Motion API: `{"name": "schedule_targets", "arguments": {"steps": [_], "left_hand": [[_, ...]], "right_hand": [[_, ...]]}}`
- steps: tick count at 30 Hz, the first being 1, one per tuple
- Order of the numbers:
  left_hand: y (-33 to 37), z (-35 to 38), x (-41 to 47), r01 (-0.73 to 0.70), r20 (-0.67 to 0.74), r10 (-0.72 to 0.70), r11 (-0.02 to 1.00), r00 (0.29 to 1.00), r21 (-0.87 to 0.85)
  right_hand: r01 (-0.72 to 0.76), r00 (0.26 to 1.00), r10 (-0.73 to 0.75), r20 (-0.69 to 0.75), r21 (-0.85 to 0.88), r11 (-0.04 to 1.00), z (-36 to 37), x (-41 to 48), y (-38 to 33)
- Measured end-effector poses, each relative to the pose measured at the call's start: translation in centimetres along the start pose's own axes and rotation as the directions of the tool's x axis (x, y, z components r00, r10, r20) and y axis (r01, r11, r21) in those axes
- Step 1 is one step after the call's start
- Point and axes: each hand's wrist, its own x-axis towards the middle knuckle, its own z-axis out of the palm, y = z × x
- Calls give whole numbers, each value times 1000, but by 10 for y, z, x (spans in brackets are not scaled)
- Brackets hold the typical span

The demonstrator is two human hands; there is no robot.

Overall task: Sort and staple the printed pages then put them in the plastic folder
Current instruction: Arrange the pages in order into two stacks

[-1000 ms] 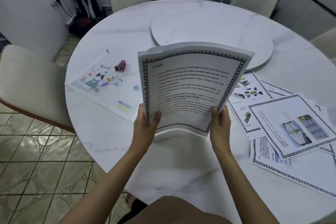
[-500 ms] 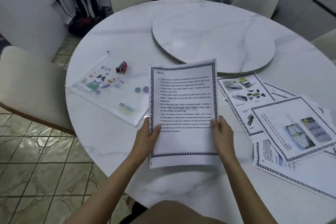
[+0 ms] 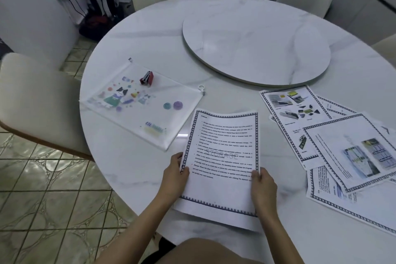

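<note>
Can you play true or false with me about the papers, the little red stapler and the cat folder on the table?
1. Both hands hold the stack of pages, the left hand on its left edge and the right hand on its right edge. True.
2. The red stapler sits on the floor. False: it rests on top of the plastic folder.
3. The plastic folder lies to the left of the held pages. True.
4. The loose printed pages on the right are neatly squared in one pile. False: they are spread out and overlapping at angles.
5. The held pages are already inside the folder. False: they are outside it, in the hands.
</note>
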Motion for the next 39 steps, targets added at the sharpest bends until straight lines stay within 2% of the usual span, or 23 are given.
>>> {"name": "schedule_targets", "arguments": {"steps": [6,14,20,28,33,39], "left_hand": [[-2,-9,6,-15,28,14,1000,1000,11],[-7,-33,34,20,30,-18,998,999,-59],[-7,-54,55,22,31,-20,999,999,-42],[-4,-73,67,-83,23,81,990,996,110],[-4,-74,60,-98,47,93,987,995,124],[-18,-79,58,-121,-28,130,969,991,215]], "right_hand": [[-28,999,27,-45,-19,999,7,-4,-6],[-45,997,47,-53,25,999,30,-1,-24],[-26,998,28,-51,56,998,49,4,-39],[-19,999,22,-38,80,997,68,9,-48],[26,997,-21,-74,72,997,67,10,-50],[47,995,-47,-88,-5,999,53,24,-41]]}}
